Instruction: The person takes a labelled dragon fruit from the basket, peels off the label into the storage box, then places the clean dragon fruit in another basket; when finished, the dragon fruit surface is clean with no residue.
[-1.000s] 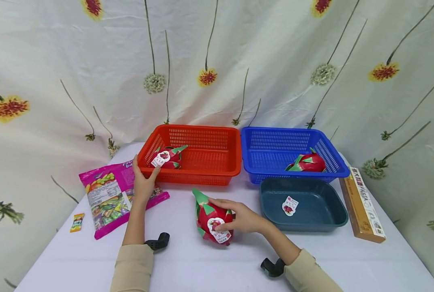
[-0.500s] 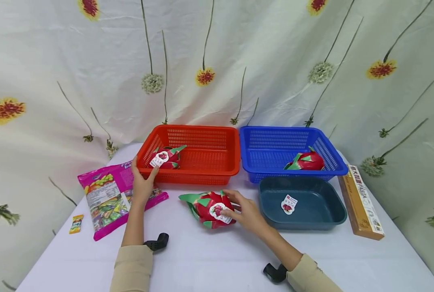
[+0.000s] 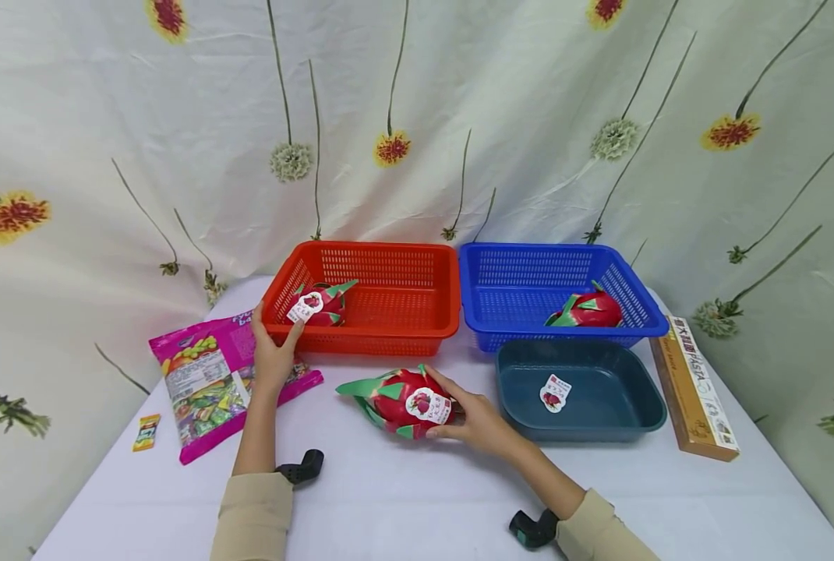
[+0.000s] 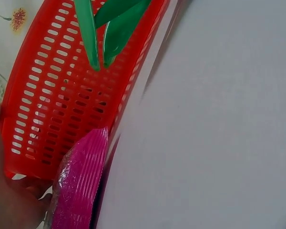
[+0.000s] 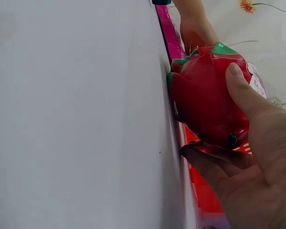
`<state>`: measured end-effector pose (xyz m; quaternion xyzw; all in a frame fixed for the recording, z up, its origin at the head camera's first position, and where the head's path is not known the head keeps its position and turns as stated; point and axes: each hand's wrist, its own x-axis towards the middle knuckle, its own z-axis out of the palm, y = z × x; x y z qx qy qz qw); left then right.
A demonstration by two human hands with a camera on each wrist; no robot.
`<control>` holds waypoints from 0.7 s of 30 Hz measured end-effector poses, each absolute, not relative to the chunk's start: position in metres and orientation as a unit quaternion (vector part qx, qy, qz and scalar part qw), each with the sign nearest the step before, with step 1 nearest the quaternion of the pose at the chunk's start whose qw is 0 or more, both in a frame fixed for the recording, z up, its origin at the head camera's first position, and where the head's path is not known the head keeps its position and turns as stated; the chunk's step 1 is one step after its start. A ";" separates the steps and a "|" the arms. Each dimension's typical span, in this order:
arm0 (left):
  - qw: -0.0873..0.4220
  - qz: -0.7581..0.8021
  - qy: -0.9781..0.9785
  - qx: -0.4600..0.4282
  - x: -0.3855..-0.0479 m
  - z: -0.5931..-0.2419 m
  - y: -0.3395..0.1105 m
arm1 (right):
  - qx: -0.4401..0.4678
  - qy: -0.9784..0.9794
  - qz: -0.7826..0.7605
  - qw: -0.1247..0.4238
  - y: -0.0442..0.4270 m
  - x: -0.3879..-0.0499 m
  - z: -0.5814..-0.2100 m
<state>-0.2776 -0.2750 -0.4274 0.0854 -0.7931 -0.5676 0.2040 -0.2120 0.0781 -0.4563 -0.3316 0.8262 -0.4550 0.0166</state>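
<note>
On the white tabletop, a red dragon fruit [image 3: 399, 405] with green leaf tips lies on its side, its pointed end to the left. My right hand [image 3: 480, 421] holds its right end, thumb on one side and fingers on the other, beside a white sticker [image 3: 429, 406] on the skin. My left hand [image 3: 274, 358] grips the front left corner of a red plastic basket [image 3: 382, 343]. Inside that basket sits another dragon fruit [image 3: 329, 308] bearing a white sticker. In the right wrist view the held fruit [image 5: 205, 95] hides part of the fingers.
A blue basket [image 3: 536, 257] with a dragon fruit [image 3: 594, 310] stands right of the red one. In front is a dark teal tray [image 3: 613, 389] containing a sticker [image 3: 554, 393]. A pasta box [image 3: 694, 389] lies far right; a pink candy bag [image 3: 210, 382] and small wrapped candy [image 3: 146, 432] lie left.
The dragon fruit under my right hand has turned so its tip points left instead of up, and has shifted slightly farther back. My left hand keeps its place on the red basket.
</note>
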 end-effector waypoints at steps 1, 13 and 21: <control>0.204 -0.566 -0.794 0.086 -0.277 -0.428 -0.275 | -0.333 0.820 -0.465 0.020 0.078 -0.213 -0.458; 0.142 -0.525 -0.835 0.078 -0.270 -0.406 -0.282 | -0.313 0.715 -0.622 0.066 0.075 -0.203 -0.443; 0.397 -0.444 -0.776 0.208 -0.247 -0.360 -0.260 | -0.292 0.693 -0.657 0.058 0.072 -0.201 -0.443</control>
